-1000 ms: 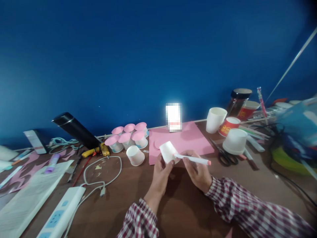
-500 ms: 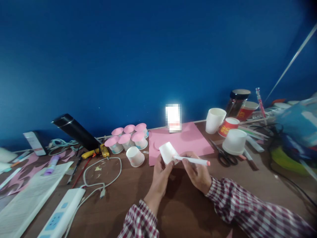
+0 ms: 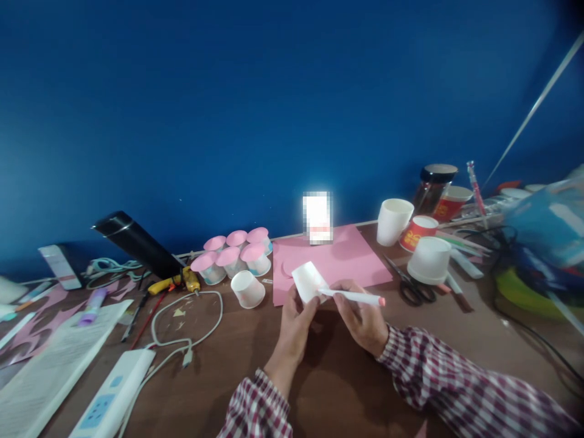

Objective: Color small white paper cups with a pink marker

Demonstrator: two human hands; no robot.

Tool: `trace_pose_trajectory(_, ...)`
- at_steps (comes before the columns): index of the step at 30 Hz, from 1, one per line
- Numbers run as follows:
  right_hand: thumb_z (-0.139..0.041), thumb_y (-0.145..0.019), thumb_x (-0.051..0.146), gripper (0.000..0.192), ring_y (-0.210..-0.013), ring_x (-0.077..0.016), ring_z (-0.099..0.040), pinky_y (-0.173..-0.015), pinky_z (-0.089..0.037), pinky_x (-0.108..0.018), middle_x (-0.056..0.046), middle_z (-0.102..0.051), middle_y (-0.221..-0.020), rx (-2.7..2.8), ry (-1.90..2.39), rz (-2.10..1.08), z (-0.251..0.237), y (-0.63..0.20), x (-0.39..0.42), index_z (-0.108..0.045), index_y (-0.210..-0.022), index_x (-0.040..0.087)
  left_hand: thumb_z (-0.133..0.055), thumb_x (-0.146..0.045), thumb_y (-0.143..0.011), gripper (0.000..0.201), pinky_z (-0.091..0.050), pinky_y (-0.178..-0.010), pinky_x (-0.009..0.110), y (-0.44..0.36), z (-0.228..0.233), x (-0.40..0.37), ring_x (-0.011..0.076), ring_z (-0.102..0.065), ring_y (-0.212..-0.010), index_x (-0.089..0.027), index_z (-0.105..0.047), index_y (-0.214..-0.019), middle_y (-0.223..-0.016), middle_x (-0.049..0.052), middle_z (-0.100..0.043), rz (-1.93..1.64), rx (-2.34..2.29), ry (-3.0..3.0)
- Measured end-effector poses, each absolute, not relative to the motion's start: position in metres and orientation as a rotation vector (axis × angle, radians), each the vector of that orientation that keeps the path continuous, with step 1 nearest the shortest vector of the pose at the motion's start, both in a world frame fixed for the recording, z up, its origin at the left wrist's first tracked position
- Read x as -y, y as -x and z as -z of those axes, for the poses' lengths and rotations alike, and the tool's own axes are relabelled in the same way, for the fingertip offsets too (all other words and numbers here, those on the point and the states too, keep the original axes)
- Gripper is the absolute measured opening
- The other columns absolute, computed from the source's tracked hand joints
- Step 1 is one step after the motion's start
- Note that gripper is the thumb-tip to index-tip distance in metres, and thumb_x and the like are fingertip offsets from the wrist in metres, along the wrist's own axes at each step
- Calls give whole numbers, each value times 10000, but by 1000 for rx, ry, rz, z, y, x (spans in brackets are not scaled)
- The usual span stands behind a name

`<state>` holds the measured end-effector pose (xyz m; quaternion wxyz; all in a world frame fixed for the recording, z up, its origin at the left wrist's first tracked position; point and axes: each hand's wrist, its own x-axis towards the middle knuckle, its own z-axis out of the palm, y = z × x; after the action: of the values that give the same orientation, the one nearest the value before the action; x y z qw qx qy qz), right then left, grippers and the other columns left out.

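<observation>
My left hand (image 3: 295, 322) is closed around a white paper cup (image 3: 306, 281), which is tipped on its side in front of the pink paper (image 3: 340, 258). In my right hand (image 3: 362, 316) is a white marker pen (image 3: 360, 297) with a pinkish-red end. The pen's tip meets the side of the cup, close to my left thumb, and some faint marks show on the cup there. A small paper cup (image 3: 247, 289) stands to the left of my hands. Behind it sits a group of several cups with pink tops (image 3: 229, 255).
Scissors (image 3: 413, 289), an upturned white cup (image 3: 429, 261) and a red cup (image 3: 418, 232) lie to the right. On the left are a glue gun (image 3: 180, 281), a white cable (image 3: 221, 310), a power strip (image 3: 114, 392) and a black bottle (image 3: 139, 243). A blurred bright phone-like object (image 3: 318, 218) stands behind.
The view has shifted very slightly. Both hands keep their hold on the cup and the marker pen, with the pen's tip still at the cup's side.
</observation>
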<state>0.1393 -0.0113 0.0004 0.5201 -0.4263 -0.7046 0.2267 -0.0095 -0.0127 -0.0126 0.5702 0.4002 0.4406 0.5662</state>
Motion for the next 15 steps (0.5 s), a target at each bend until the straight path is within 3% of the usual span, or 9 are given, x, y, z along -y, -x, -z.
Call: trace_pose_trajectory(15, -434, -941, 270, 142, -765, -176, -632, -684, -522, -277, -52, -647, -854, 1654, 1043, -579, 3, -142, 9, -558, -961, 204, -690, -331, -760, 478, -412, -996, 412, 9, 18, 13, 247, -598, -1082, -188, -537, -1189, -1163, 107, -643, -1358, -954, -917)
